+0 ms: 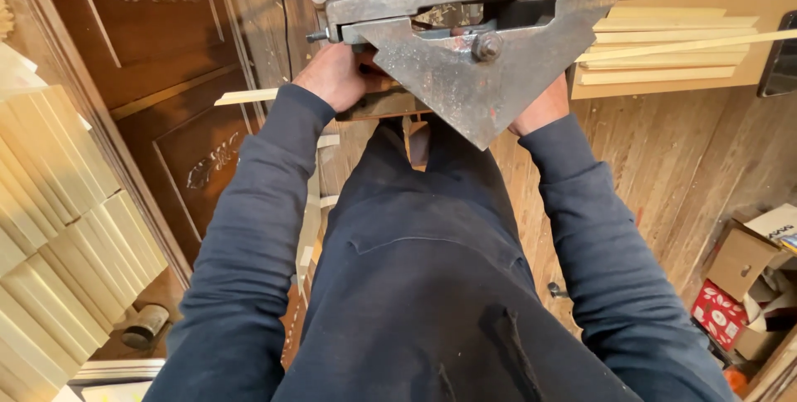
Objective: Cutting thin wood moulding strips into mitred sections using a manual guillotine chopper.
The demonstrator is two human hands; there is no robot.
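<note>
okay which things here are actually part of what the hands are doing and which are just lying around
In use:
left hand
right hand
rusty triangular steel cutter plate
pale wooden strip running under it

Lying about:
stacked pale wood slats
open cardboard boxes
dark carved wooden door
small metal cylinder

Open brown cardboard box (741, 263) on the floor at lower right, flaps spread. Just below, small red package (716, 313) with white round marks. Above it, white flat box (774, 221). Dark screen-like slab (783, 58) at right edge, leaning.
</note>
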